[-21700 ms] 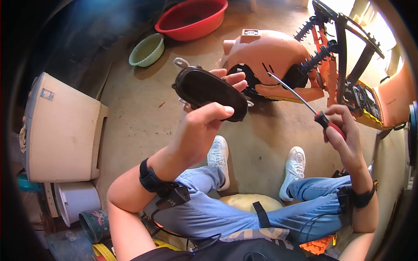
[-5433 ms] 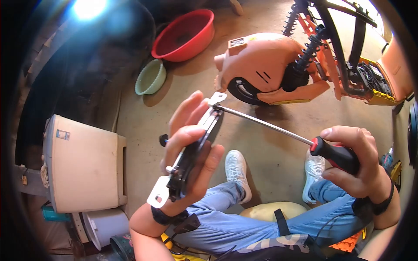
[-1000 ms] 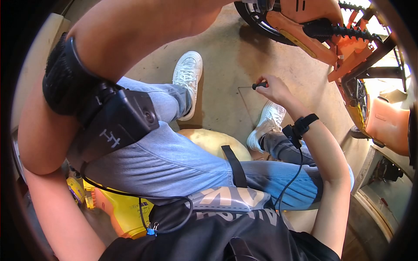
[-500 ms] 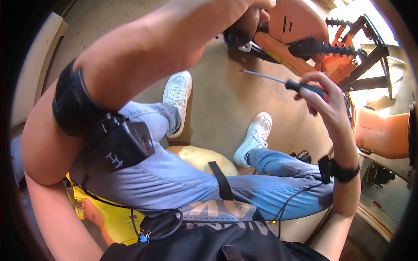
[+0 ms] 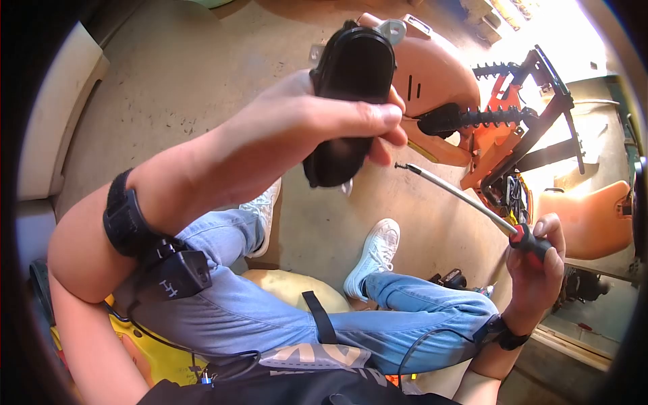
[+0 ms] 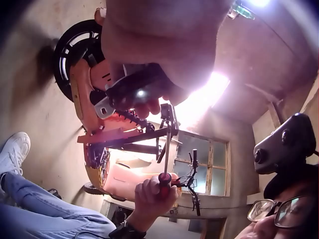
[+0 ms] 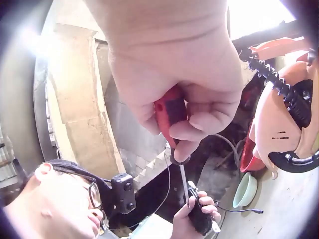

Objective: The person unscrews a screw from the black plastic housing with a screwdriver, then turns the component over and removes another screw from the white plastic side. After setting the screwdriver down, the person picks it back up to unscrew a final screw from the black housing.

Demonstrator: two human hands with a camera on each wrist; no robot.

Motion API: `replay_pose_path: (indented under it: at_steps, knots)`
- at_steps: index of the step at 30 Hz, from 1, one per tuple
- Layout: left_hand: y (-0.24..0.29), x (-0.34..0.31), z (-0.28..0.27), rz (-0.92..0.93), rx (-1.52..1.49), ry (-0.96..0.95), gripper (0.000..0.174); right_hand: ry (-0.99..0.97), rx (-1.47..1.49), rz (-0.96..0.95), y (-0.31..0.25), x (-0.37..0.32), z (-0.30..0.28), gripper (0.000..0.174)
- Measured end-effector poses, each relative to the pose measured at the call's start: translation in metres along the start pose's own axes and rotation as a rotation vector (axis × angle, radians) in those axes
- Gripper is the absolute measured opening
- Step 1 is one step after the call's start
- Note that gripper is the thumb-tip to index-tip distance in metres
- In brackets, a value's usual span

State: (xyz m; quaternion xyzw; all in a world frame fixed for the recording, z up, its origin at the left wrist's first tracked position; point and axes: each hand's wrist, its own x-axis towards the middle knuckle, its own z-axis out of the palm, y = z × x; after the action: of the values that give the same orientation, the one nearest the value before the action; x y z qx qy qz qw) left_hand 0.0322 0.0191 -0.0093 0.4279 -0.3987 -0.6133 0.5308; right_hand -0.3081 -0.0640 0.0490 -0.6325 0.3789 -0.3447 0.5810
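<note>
In the head view the left hand [image 5: 297,125] grips a black oval part [image 5: 354,74] with metal tabs, thumb across its dark face. The right hand [image 5: 536,270] holds a screwdriver by its red and black handle [image 5: 530,243]. A small dark screw [image 5: 400,165] sits at the tip of the silver shaft [image 5: 459,196], just right of the black part and apart from it in this view. The right wrist view shows the right hand [image 7: 174,64] curled round the handle [image 7: 170,112], and the left hand [image 7: 187,224] on the black part [image 7: 200,214] beyond.
An orange vehicle body [image 5: 439,74] with black springs and frame stands beyond the hands. An orange panel [image 5: 587,223] lies at the right. A pale box [image 5: 47,115] is at the left edge. White shoes [image 5: 378,250] rest on the floor, and a yellow piece [image 5: 155,347] lies at lower left.
Over the last second the left hand has brought the black part down into full view. The right hand has moved right and down, its screwdriver tip now near the part.
</note>
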Motion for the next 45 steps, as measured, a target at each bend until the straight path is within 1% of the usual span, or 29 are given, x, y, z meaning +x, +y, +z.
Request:
replay_pose_path:
  at_steps: [1,3,5,7,9,11,14,19,21,22,24,29,33,38,43,45]
  knots:
    - [0.000,0.001,0.001,0.005,0.005,-0.002,0.035,-0.014,0.039,-0.004,0.002,0.000,-0.001,0.047]
    - [0.001,0.002,0.002,-0.070,-0.087,-0.076,0.035,0.003,0.074,-0.007,0.003,0.001,-0.004,0.047]
    - [0.002,0.003,0.003,-0.091,-0.116,-0.081,0.033,-0.134,0.126,0.042,0.003,0.003,-0.013,0.045]
    - [0.004,0.002,0.004,-0.182,-0.172,-0.137,0.031,-0.142,0.130,0.029,0.006,0.003,-0.014,0.044]
    - [0.004,0.001,0.006,-0.179,-0.205,-0.133,0.030,-0.106,0.140,0.055,0.006,0.002,-0.014,0.044]
    - [0.005,0.000,0.007,-0.182,-0.266,-0.178,0.031,-0.110,0.138,0.055,0.006,0.002,-0.014,0.044]
    - [0.005,-0.001,0.008,-0.182,-0.299,-0.175,0.032,-0.124,0.134,0.055,0.008,0.003,-0.016,0.044]
    - [0.004,-0.002,0.007,-0.201,-0.293,-0.158,0.033,-0.136,0.137,0.048,0.009,0.002,-0.014,0.043]
    - [0.004,-0.003,0.008,-0.206,-0.280,-0.147,0.033,-0.049,0.143,0.038,0.009,0.000,-0.010,0.041]
    - [0.004,-0.003,0.008,-0.210,-0.281,-0.145,0.033,-0.049,0.144,0.037,0.009,0.000,-0.011,0.041]
    - [0.004,-0.003,0.008,-0.213,-0.279,-0.143,0.033,-0.105,0.154,0.067,0.008,0.001,-0.014,0.040]
    - [0.006,-0.004,0.010,-0.241,-0.269,-0.110,0.032,-0.117,0.163,0.065,0.009,0.001,-0.014,0.040]
    - [0.001,-0.003,0.008,-0.223,-0.267,-0.127,0.031,-0.140,0.156,0.082,0.009,0.000,-0.015,0.042]
    - [0.002,-0.005,0.007,-0.228,-0.265,-0.182,0.030,-0.148,0.154,0.070,0.009,0.001,-0.013,0.043]
    - [0.000,-0.005,0.009,-0.204,-0.232,-0.181,0.031,-0.154,0.147,0.084,0.008,-0.001,-0.014,0.044]
    - [-0.002,-0.004,0.009,-0.199,-0.211,-0.183,0.032,-0.128,0.152,0.073,0.008,-0.001,-0.013,0.043]
